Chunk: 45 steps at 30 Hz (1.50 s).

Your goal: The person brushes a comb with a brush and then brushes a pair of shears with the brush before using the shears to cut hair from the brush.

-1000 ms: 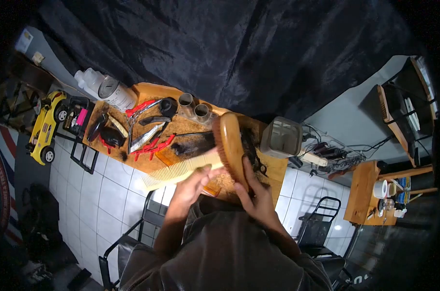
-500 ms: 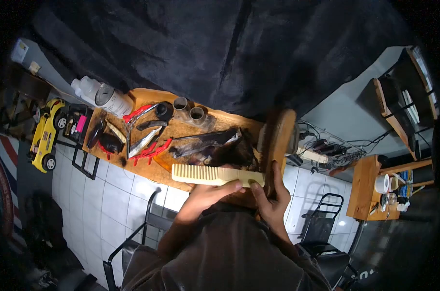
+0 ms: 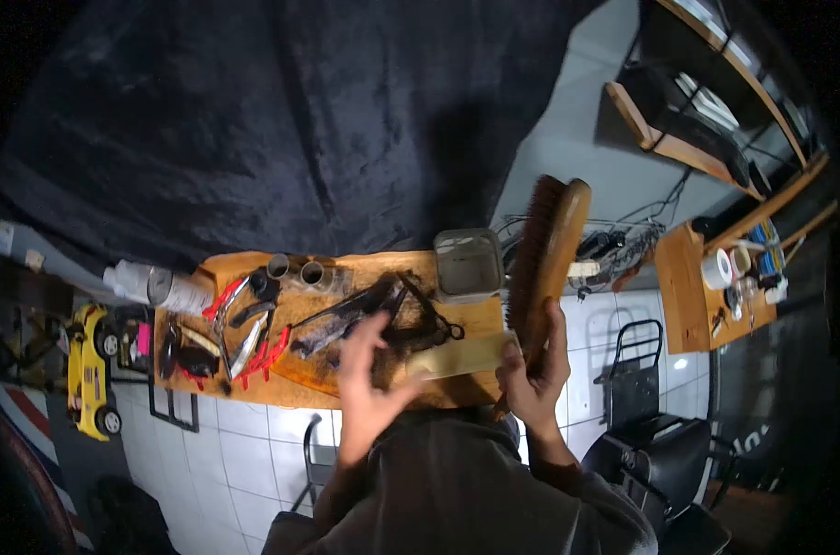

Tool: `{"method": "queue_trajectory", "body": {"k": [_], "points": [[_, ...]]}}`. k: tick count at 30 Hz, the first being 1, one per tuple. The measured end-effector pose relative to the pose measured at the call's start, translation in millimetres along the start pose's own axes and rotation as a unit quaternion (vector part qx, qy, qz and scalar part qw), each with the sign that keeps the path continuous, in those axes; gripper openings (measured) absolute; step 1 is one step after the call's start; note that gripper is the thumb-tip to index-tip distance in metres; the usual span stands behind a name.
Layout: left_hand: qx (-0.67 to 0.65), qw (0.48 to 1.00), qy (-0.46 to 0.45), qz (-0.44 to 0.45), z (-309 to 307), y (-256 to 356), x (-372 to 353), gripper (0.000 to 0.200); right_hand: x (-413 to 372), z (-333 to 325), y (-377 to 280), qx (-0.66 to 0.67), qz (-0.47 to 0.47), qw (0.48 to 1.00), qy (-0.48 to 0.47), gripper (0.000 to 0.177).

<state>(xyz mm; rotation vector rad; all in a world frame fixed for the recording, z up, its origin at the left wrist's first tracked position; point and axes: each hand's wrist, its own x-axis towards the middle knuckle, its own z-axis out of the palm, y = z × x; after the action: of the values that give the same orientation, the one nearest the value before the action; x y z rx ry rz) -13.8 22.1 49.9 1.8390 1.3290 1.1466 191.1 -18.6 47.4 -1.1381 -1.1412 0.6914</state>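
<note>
A wooden brush [image 3: 554, 268] with dark bristles stands upright in my right hand [image 3: 536, 384], bristles facing left. The same hand's thumb presses on one end of a pale yellow comb [image 3: 466, 357], which is blurred by motion and lies across in front of me. My left hand [image 3: 369, 393] is at the comb's other end, fingers raised and spread, smeared by motion. Beyond the hands, black scissors [image 3: 429, 319] and dark tools lie on the wooden table [image 3: 295, 377].
On the table are a square clear container [image 3: 468, 264], two round cups [image 3: 312, 273], red-handled tools [image 3: 265, 359] and a spray can [image 3: 175, 291]. A yellow toy car [image 3: 89, 370] is at the left. Chairs [image 3: 635, 379] and a wooden shelf [image 3: 684, 296] are at the right.
My left hand has loosened from the comb and its fingers have spread. The brush has been raised upright in my right hand. The view has shifted, and the square container now shows fully.
</note>
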Motion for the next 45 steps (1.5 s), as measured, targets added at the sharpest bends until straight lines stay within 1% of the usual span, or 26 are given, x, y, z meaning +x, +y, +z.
{"method": "queue_trajectory", "body": {"k": [2, 3, 4, 5, 6, 7, 8, 9, 10, 11, 12, 14, 16, 17, 19, 21, 24, 25, 28, 30, 34, 37, 40, 43, 45], "points": [[0.023, 0.992, -0.108, 0.064, 7, 27, 4, 0.070, 10, 1, -8, -0.031, -0.060, 0.997, -0.024, 0.056], [0.024, 0.985, -0.157, 0.075, 12, 23, 2, 0.066, 14, 6, -11, -0.040, -0.102, 0.994, 0.002, 0.054], [0.025, 0.974, -0.206, 0.087, 17, 20, 0, 0.062, 15, 4, -13, -0.048, -0.110, 0.992, -0.024, 0.056], [0.007, 0.978, -0.186, 0.094, 22, 26, 3, 0.050, 14, 0, -14, -0.058, -0.117, 0.990, -0.049, 0.059], [0.012, 0.977, -0.193, 0.093, 23, 26, 7, 0.050, 14, -3, -15, -0.068, -0.123, 0.987, -0.075, 0.061], [0.016, 0.976, -0.199, 0.092, 22, 25, 9, 0.049, 20, -4, -16, -0.085, -0.178, 0.978, -0.066, 0.062], [0.022, 0.974, -0.205, 0.089, 22, 24, 11, 0.048, 20, -7, -17, -0.060, -0.153, 0.984, -0.069, 0.063], [0.029, 0.978, -0.197, 0.065, 22, 25, 14, 0.043, 19, -11, -18, -0.035, -0.128, 0.988, -0.074, 0.063], [0.024, 0.982, -0.174, 0.073, 21, 25, 18, 0.043, 19, -12, -19, -0.007, -0.103, 0.991, -0.080, 0.063], [0.019, 0.985, -0.150, 0.080, 19, 25, 24, 0.042, 19, -10, -20, -0.010, -0.050, 0.999, -0.018, 0.056], [0.013, 0.988, -0.127, 0.087, 18, 24, 29, 0.042, 21, -9, -21, 0.007, -0.028, 1.000, 0.006, 0.055], [-0.053, 0.985, -0.101, 0.128, 17, 25, 44, 0.045, 24, -10, -19, 0.027, 0.006, 0.999, 0.044, 0.054], [-0.131, 0.986, -0.056, 0.085, 24, 35, 55, 0.042, 25, -13, -14, 0.031, 0.030, 0.996, 0.073, 0.053], [-0.170, 0.983, -0.061, 0.032, 26, 50, 60, 0.040, 25, -13, -10, 0.022, 0.028, 0.996, 0.083, 0.053], [-0.074, 0.988, -0.074, 0.111, 37, 51, 75, 0.038, 24, -15, -8, 0.015, 0.030, 0.995, 0.091, 0.052], [0.010, 0.976, -0.085, 0.198, 50, 51, 92, 0.036, 24, -16, -7, 0.016, 0.040, 0.995, 0.091, 0.052], [-0.084, 0.973, -0.181, 0.113, 73, 23, 97, 0.041, 23, -20, -4, 0.000, 0.052, 0.994, 0.094, 0.052], [-0.073, 0.971, -0.193, 0.116, 77, 20, 97, 0.041, 22, -21, -3, -0.008, 0.056, 0.994, 0.094, 0.052], [-0.030, 0.978, -0.144, 0.145, 88, 14, 99, 0.040, 22, -23, 1, -0.035, 0.049, 0.994, 0.094, 0.051], [-0.060, 0.976, -0.177, 0.112, 88, 12, 100, 0.041, 23, -23, 5, -0.055, 0.023, 0.994, 0.096, 0.051], [-0.082, 0.966, -0.242, 0.030, 83, 3, 97, 0.044, 22, -21, 12, -0.054, 0.042, 0.996, 0.058, 0.050], [-0.028, 0.973, -0.226, 0.031, 77, 7, 97, 0.044, 24, -17, 11, -0.058, 0.042, 0.997, 0.033, 0.051], [-0.004, 0.984, -0.169, 0.057, 72, 11, 97, 0.042, 22, -14, 11, -0.049, 0.048, 0.998, 0.016, 0.051], [-0.013, 0.992, -0.088, 0.093, 69, 15, 98, 0.033, 21, -13, 7, -0.046, 0.058, 0.997, 0.003, 0.050], [-0.014, 0.992, -0.112, 0.049, 64, 13, 97, 0.029, 19, -13, 9, -0.046, 0.062, 0.997, 0.005, 0.050]]}}
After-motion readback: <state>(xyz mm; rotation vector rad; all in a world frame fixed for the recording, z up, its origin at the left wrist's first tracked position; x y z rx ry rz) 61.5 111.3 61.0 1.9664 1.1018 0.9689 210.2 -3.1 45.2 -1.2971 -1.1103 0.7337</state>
